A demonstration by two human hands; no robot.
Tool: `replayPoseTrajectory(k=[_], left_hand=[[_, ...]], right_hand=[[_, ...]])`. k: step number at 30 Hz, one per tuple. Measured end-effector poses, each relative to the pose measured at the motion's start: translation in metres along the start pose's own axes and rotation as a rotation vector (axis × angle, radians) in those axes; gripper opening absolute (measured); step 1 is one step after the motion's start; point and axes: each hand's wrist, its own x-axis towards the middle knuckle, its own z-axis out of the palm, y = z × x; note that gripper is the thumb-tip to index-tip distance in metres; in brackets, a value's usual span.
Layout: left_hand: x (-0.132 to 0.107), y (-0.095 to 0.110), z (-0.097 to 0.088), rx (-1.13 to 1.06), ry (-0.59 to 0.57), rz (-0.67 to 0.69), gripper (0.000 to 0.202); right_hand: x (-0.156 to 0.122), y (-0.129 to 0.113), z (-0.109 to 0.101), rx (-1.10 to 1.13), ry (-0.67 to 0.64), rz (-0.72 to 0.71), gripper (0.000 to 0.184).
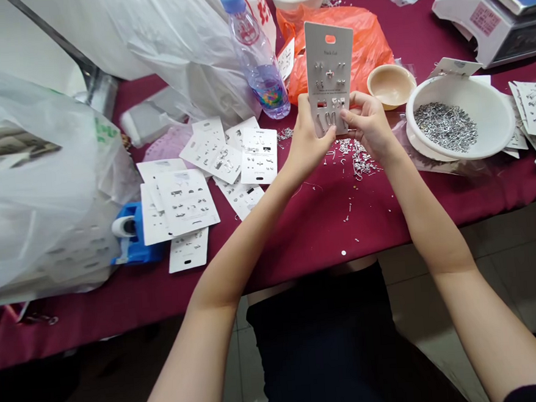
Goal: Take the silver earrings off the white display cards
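Observation:
A white earring card stands upright between my hands, with rows of small silver earrings on it. My left hand grips its lower left edge, thumb across the front. At the lower right corner, the fingers of my right hand are pinched at a small earring on the card; the exact piece is too small to make out. Loose silver earring pieces lie on the cloth just below. To the right, a white bowl contains many small silver pieces.
Filled earring cards lie in loose piles on the left, beside a blue tape dispenser. A water bottle, an orange plastic bag and a small beige bowl stand behind. A scale sits at back right; large plastic bags fill the left.

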Motion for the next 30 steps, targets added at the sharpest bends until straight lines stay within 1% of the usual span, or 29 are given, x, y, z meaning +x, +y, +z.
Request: replayPoseTrajectory(k=[2, 5, 7, 9, 12, 14, 17, 20, 22, 26, 28, 30], left_hand=[[0.001, -0.002, -0.005, -0.011, 0.012, -0.006, 0.044], [0.000, -0.007, -0.011, -0.010, 0.051, -0.021, 0.030], [-0.003, -0.009, -0.012, 0.024, 0.035, -0.013, 0.019], [-0.006, -0.007, -0.009, 0.071, -0.018, 0.006, 0.014], [-0.011, 0.000, -0.004, 0.135, -0.101, 0.029, 0.023], [-0.012, 0.005, -0.003, 0.166, -0.146, 0.038, 0.027], [-0.011, 0.008, -0.005, 0.191, -0.178, 0.038, 0.028], [-0.012, 0.011, -0.007, 0.210, -0.188, 0.026, 0.027], [-0.015, 0.014, -0.004, 0.237, -0.253, 0.026, 0.024], [-0.027, 0.026, 0.012, 0.265, -0.506, 0.088, 0.018], [-0.031, 0.032, 0.022, 0.327, -0.570, 0.126, 0.017], [-0.034, 0.038, 0.030, 0.432, -0.607, 0.136, 0.022]], right_hand=[[0.001, -0.003, -0.006, 0.003, 0.027, -0.022, 0.052], [0.004, -0.006, -0.018, 0.019, 0.079, -0.058, 0.052], [0.006, -0.007, -0.026, 0.028, 0.098, -0.068, 0.052], [0.009, -0.006, -0.033, 0.027, 0.090, -0.054, 0.053], [0.011, -0.003, -0.039, 0.018, 0.058, -0.006, 0.053], [0.013, 0.000, -0.041, 0.035, 0.062, -0.003, 0.052], [0.015, 0.003, -0.042, 0.066, 0.139, -0.033, 0.051], [0.016, 0.005, -0.042, 0.039, 0.225, 0.008, 0.051], [0.015, 0.004, -0.041, 0.028, 0.229, 0.032, 0.051], [0.010, -0.003, -0.034, 0.043, 0.160, -0.016, 0.051], [0.006, -0.008, -0.029, 0.030, 0.170, -0.039, 0.051], [0.003, -0.012, -0.024, 0.013, 0.201, -0.050, 0.053]])
